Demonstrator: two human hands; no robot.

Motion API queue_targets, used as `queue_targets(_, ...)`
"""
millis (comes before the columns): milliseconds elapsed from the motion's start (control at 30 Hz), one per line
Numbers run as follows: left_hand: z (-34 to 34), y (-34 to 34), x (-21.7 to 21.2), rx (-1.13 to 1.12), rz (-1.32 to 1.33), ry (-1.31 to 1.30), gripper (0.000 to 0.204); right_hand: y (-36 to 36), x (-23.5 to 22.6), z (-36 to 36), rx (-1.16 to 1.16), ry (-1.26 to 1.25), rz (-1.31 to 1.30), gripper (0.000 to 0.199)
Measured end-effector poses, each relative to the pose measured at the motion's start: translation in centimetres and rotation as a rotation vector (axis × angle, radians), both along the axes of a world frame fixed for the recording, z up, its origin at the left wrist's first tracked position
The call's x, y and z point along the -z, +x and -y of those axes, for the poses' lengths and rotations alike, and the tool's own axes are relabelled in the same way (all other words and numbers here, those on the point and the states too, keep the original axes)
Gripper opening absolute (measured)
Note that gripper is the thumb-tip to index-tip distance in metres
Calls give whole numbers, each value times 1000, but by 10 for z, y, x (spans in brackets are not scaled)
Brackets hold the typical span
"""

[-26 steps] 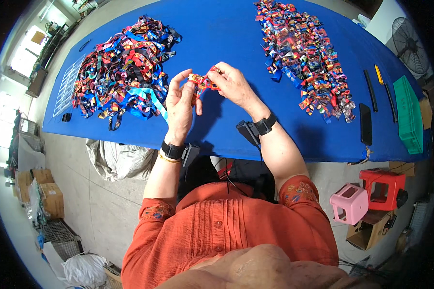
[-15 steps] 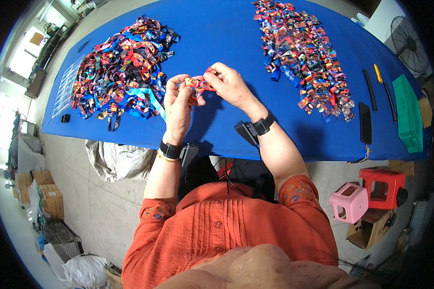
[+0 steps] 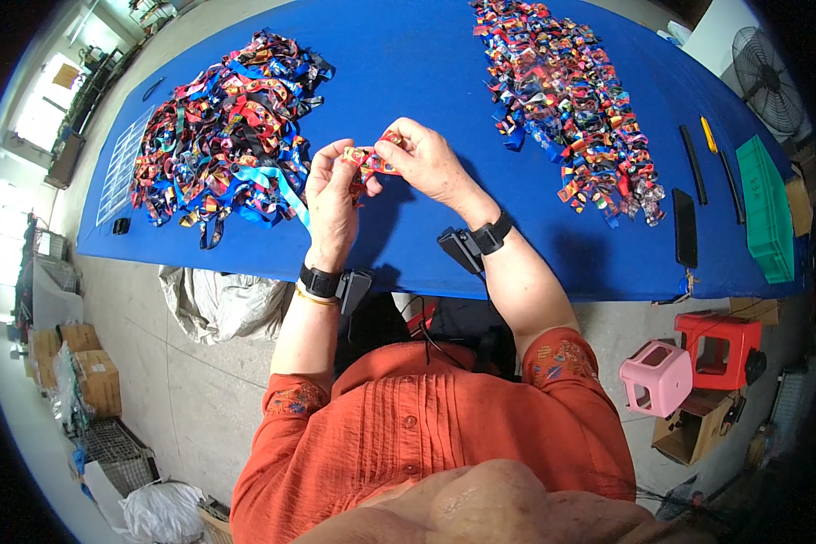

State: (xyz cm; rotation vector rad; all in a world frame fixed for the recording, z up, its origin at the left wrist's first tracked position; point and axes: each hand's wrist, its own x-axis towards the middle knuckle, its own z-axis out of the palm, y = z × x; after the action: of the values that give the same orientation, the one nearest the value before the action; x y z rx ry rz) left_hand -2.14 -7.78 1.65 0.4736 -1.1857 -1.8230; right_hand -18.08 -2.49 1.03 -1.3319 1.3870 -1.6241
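Between both hands, above the blue table (image 3: 408, 240), is a short red printed ribbon strap (image 3: 368, 163) with yellow patches. My left hand (image 3: 333, 190) pinches its left part, thumb against fingers. My right hand (image 3: 429, 163) grips the other end between thumb and fingertips. Part of the strap is hidden behind the fingers. To the left lies a tangled heap of printed straps (image 3: 236, 118), with a light blue ribbon (image 3: 281, 184) trailing toward my left wrist. Farther right, small bundled straps (image 3: 562, 100) lie side by side in long rows.
At the table's right lie a green plastic tray (image 3: 763, 213), a dark phone-like slab (image 3: 686, 228), a black bar (image 3: 694, 163) and a yellow cutter (image 3: 708, 134). A fan (image 3: 766, 77) stands beyond. Pink (image 3: 657, 376) and red stools (image 3: 718, 349) stand on the floor.
Both hands stay in nearly the same place. The strap between them looks slightly shifted and turned, with its printed face more spread out.
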Motion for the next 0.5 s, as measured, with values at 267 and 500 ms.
queue_targets(267,-2,2,-4,39,-18,74,16,2,-6,-4,2,23,-89,17)
queue_targets(500,-9,-3,-1,-179,142,-30,11,4,-5,-3,27,43,-129,15)
